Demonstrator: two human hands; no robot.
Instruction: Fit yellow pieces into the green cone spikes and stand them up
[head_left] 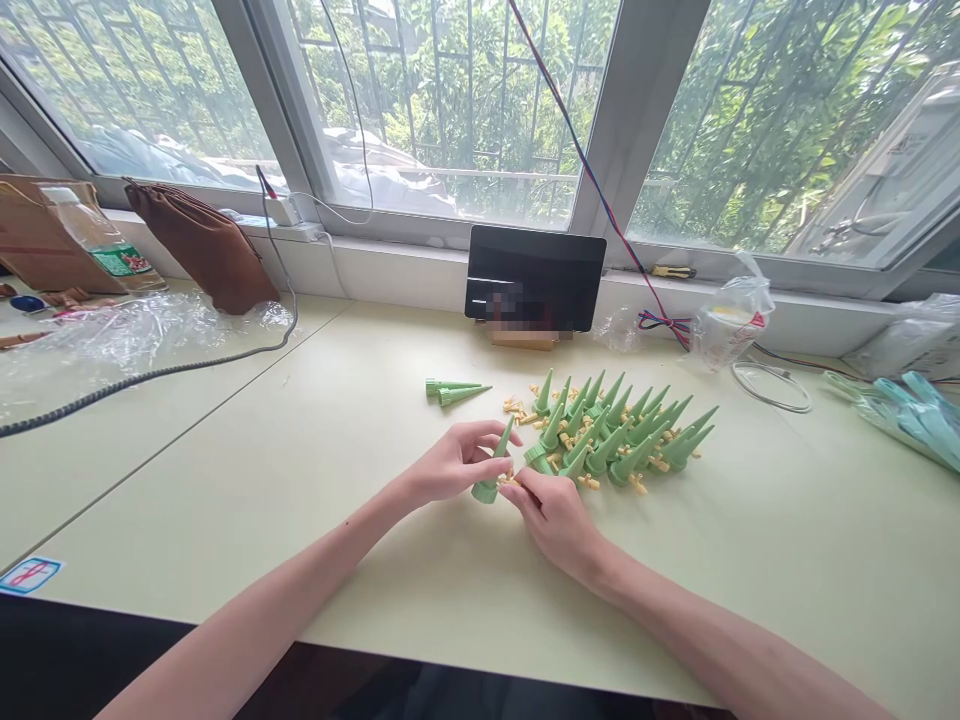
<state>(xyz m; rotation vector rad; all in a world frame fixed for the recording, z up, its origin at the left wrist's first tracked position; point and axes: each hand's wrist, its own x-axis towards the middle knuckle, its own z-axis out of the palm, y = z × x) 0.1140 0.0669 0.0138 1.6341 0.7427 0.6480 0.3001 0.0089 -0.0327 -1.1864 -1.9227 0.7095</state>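
Note:
My left hand (457, 462) is closed around a green plastic plant-watering spike (487, 490), its pointed tip up and its ribbed cap down near the table. Right beside it, my right hand (551, 510) pinches a small yellow valve (507, 479) against the side of the spike's cap. To the right stands a cluster of the same green spikes (634, 465), points up, with small yellow valves at their bases. Several loose yellow valves (517, 408) lie at the cluster's left edge. Two more green spikes (459, 392) lie on their sides beyond my left hand.
A dark tablet (536, 280) leans on a stand by the window. At the right are a plastic cup in a bag (731, 320), a white cable (772, 388) and a teal plastic bag (911, 410). A black braided cord (165, 372), brown pouch (206, 250) and bottle (97, 240) occupy the left.

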